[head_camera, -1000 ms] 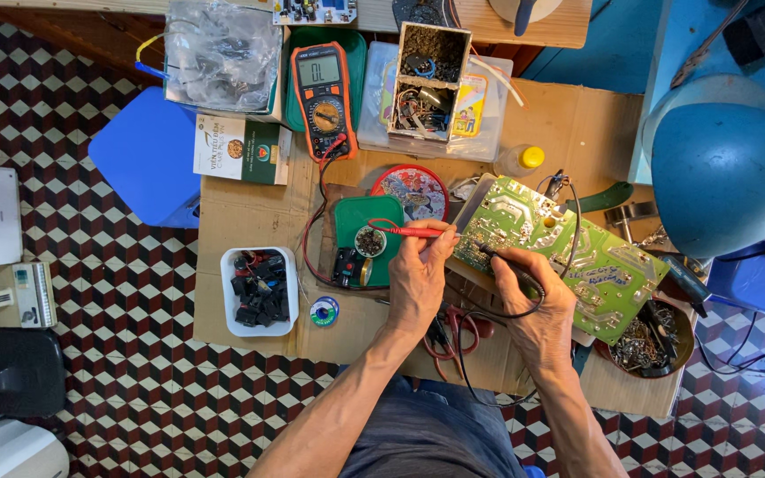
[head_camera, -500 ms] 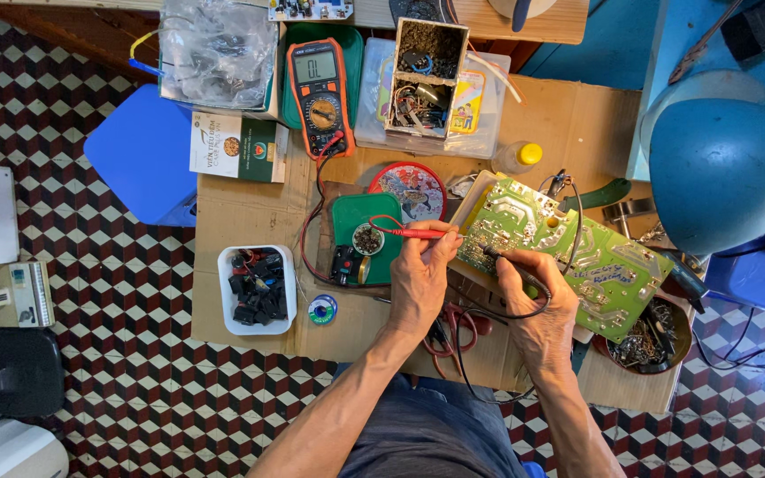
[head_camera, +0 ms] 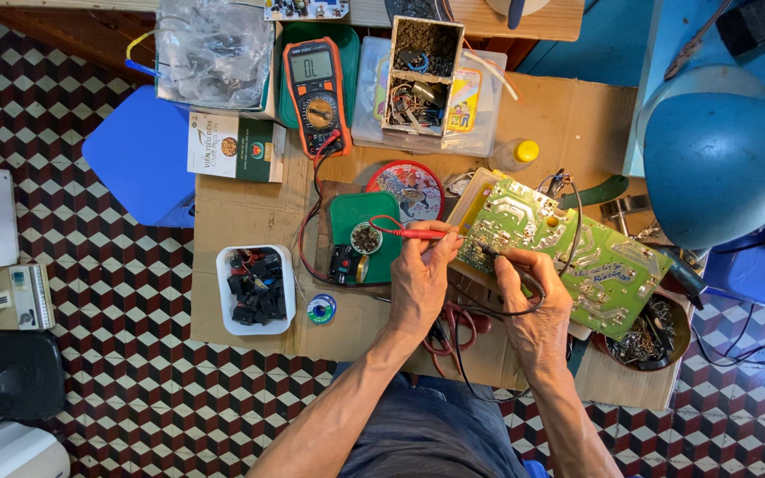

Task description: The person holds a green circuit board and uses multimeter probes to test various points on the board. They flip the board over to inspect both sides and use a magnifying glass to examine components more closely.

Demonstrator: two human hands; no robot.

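In the head view, a green circuit board (head_camera: 568, 252) was seen lying tilted across the right part of the cardboard-covered worktop (head_camera: 250, 204), its solder side turned up. The left hand (head_camera: 420, 281) was held at the board's left edge, its fingers (head_camera: 431, 241) pinched together on a red test probe (head_camera: 409, 233) — the probe lay roughly level, its tip pointing toward the board. The right hand (head_camera: 537, 310) was placed just below the board's middle, its fingers (head_camera: 524, 265) closed round a black test probe (head_camera: 502, 258) whose tip touched the board's lower left area. Red and black leads (head_camera: 312, 204) were traced back from the hands to an orange multimeter (head_camera: 315, 84) standing at the far side of the worktop.

Just left of the left hand a green tray (head_camera: 360, 226) with small parts was set, and beyond it a round red tin lid (head_camera: 405, 188). A white tub of black components (head_camera: 254, 288) was placed near the worktop's left edge, with a small solder reel (head_camera: 320, 309) beside it. A cardboard box of mixed parts (head_camera: 422, 75) stood at the far edge, well apart from the hands. A blue desk lamp (head_camera: 719, 155) was seen at the right, and a bowl of metal scraps (head_camera: 644, 332) — partly hidden — lay under the board's right corner.
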